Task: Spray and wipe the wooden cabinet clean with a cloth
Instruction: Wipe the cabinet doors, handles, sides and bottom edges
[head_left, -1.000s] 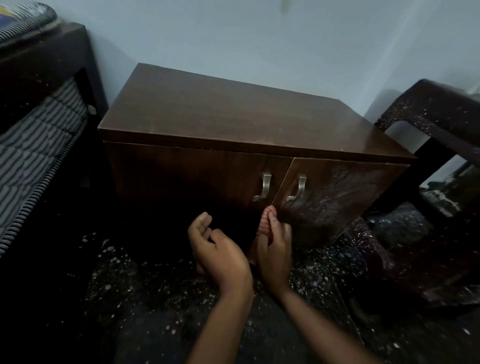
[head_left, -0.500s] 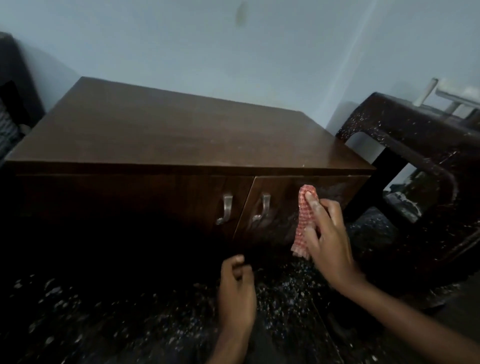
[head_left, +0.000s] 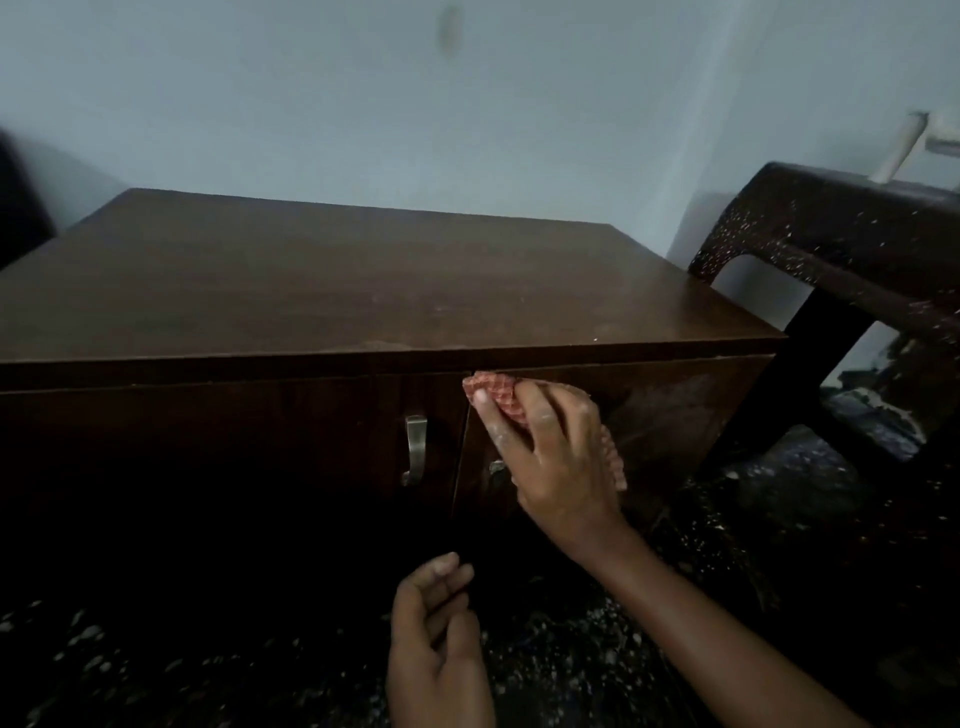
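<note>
A low dark-brown wooden cabinet (head_left: 332, 291) with two front doors stands against a pale wall. My right hand (head_left: 550, 457) presses a red-and-white checked cloth (head_left: 493, 392) against the top left corner of the right door, just under the cabinet's top edge. The hand covers most of the right door's metal handle (head_left: 496, 466). The left door's handle (head_left: 414, 449) is in full sight. My left hand (head_left: 436, 639) hovers lower, in front of the cabinet, fingers loosely curled and holding nothing. No spray bottle is in view.
A dark speckled plastic chair or stool (head_left: 841, 244) stands close to the cabinet's right side. The floor (head_left: 156, 665) is dark with pale specks. A dark piece of furniture (head_left: 15, 208) shows at the far left edge.
My right hand has carried the cloth up and left from the middle of the right door to its top left corner. The view has moved closer. My left hand stays low.
</note>
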